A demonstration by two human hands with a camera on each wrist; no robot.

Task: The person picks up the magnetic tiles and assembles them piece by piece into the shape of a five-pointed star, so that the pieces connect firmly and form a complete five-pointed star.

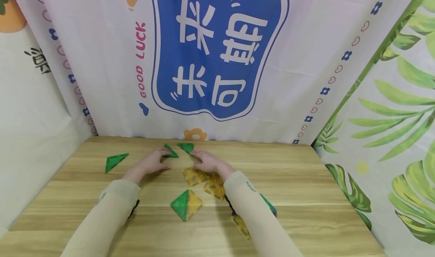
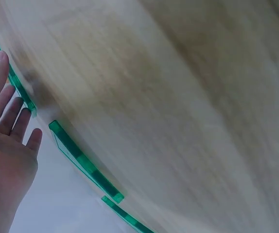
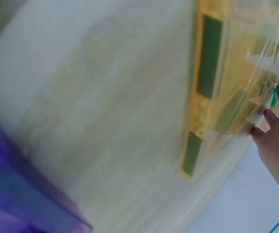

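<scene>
Translucent triangular magnetic tiles lie flat on a wooden table. My left hand (image 1: 153, 162), fingers spread loosely, reaches to a green triangle tile (image 1: 171, 151) near the back; its fingertips are right at that tile. In the left wrist view the fingers (image 2: 19, 119) look extended along a green tile's edge. My right hand (image 1: 210, 162) has its fingertips at the corner of another green triangle tile (image 1: 185, 147), thumb spread apart. Below that hand are yellow tiles (image 1: 194, 177), partly covered by it. A green tile (image 1: 180, 205) joins a yellow tile (image 1: 194, 204) nearer me.
One green triangle tile (image 1: 115, 161) lies at the far left. Under my right forearm, a yellow tile (image 1: 241, 226) and a green tile (image 1: 268, 203) with purple beside it are partly hidden. A printed cloth (image 1: 289, 79) hangs behind the table's back edge.
</scene>
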